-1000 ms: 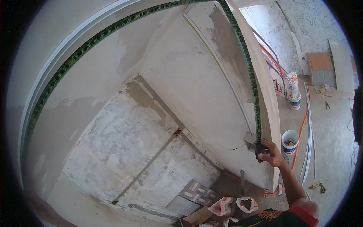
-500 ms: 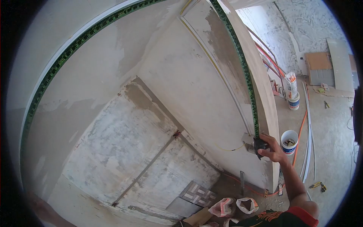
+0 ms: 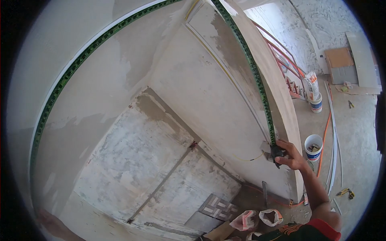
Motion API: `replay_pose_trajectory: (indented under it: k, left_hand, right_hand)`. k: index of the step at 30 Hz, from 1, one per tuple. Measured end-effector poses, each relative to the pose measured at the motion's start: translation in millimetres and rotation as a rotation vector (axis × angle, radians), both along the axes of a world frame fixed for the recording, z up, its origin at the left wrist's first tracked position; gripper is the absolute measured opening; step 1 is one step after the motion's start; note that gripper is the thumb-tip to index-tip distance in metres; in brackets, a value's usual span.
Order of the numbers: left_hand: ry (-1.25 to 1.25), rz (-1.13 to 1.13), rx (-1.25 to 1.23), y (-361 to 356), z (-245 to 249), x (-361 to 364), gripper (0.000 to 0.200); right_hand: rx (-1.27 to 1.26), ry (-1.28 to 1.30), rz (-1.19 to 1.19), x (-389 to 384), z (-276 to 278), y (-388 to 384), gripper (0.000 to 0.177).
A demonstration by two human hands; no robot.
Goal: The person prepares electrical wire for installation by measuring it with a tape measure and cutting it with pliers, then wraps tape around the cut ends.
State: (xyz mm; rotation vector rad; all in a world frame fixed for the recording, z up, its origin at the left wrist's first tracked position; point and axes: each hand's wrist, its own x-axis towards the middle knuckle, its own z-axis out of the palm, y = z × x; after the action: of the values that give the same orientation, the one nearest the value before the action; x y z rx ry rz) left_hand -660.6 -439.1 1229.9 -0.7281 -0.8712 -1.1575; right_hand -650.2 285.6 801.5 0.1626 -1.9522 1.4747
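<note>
My right hand (image 3: 291, 155) is closed round a black tape measure (image 3: 276, 154), thumb and fingers on its case, against the lower part of the right-hand wall. Its green blade (image 3: 257, 76) runs from the case up along that wall and out at the top of view. On the left, a green blade (image 3: 66, 78) curves down beside a white strip (image 3: 61, 72). At the dark lower-left edge, my left hand (image 3: 49, 221) is close to the low end of this blade; its fingers are too dim to make out.
Open bags (image 3: 243, 220) stand on the floor below, close to patterned tiles (image 3: 217, 207). Right of the wall are a white bucket (image 3: 313, 144), long pale strips (image 3: 333, 140), an orange hose (image 3: 325, 138), yellow-handled pliers (image 3: 346, 193) and a red metal frame (image 3: 281, 60). A metal box (image 3: 266, 152) sits in the wall.
The view has turned a little, so the room sits slightly further right in it. My right hand keeps its grip on the tape measure; my left hand shows slightly further right.
</note>
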Motion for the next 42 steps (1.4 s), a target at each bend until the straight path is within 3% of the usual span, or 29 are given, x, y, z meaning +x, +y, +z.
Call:
replay_pose_trajectory:
  k: [4, 7, 10, 11, 13, 17, 20, 28, 31, 35, 39, 42]
  left_hand:
    - [-0.213, 0.581, 0.054, 28, -11, 8, 0.057]
    - [-0.235, 0.735, 0.033, 41, -17, 12, 0.055]
    - [-0.248, 0.321, -0.248, 46, -17, 20, 0.045]
    - [-0.195, -0.361, -0.577, -24, -6, 10, 0.042]
    - [-0.069, -0.912, -0.811, -67, 1, 1, 0.035]
    - [0.048, -0.436, -0.471, -68, -3, -1, 0.026]
    - [0.049, -0.297, -0.222, -28, -5, 4, 0.028]
    - [0.059, -0.223, -0.086, -4, -7, 5, 0.036]
    - [0.066, -0.249, -0.053, 8, -7, 6, 0.042]
    - [0.096, -0.177, 0.068, 70, -13, 12, 0.046]
    - [0.140, -0.367, 0.071, 48, -7, 10, 0.028]
    - [0.142, -0.254, 0.035, 46, -8, 7, 0.031]
  right_hand:
    - [0.007, -0.013, 0.002, -2, -2, 1, 0.072]
    - [0.003, -0.043, 0.032, 2, 4, 1, 0.072]
    - [0.039, 0.073, -0.090, -10, -16, 2, 0.071]
    - [0.037, 0.047, -0.063, -10, -13, 2, 0.071]
    - [0.031, -0.007, -0.011, -3, -2, 1, 0.071]
    - [-0.084, 0.001, -0.051, 5, 10, -13, 0.069]
    - [-0.069, -0.017, -0.024, -1, 5, -9, 0.066]
    - [-0.068, -0.019, -0.131, -6, -7, -10, 0.071]
    - [-0.152, -0.074, -0.084, 8, 19, -20, 0.075]
    - [-0.078, -0.044, -0.110, 2, 9, -13, 0.075]
    - [-0.140, -0.060, -0.082, 6, 17, -16, 0.075]
    - [-0.089, -0.057, -0.105, -1, 7, -8, 0.075]
